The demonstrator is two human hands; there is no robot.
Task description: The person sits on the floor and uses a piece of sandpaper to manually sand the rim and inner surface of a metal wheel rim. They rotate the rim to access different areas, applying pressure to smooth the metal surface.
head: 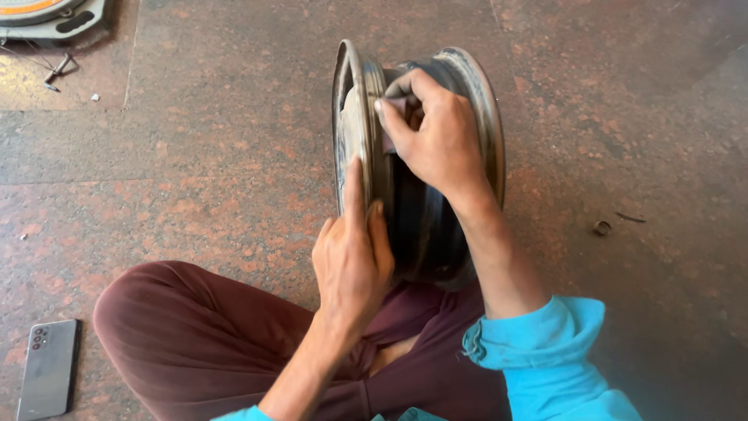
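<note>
A bare steel wheel rim (475,101), dark and worn, stands on edge on the floor in front of my crossed legs. My left hand (352,253) grips its near flange, fingers laid along the rim's edge. My right hand (436,132) presses a small reddish-brown piece of abrasive paper (399,109) against the rim's barrel near the top. The paper is mostly hidden under my fingers.
A dark phone (48,368) lies on the speckled stone floor at the lower left. A round grey device (51,15) with an orange face sits at the top left, with small screws (58,68) beside it. A small ring-shaped part (601,228) lies to the right.
</note>
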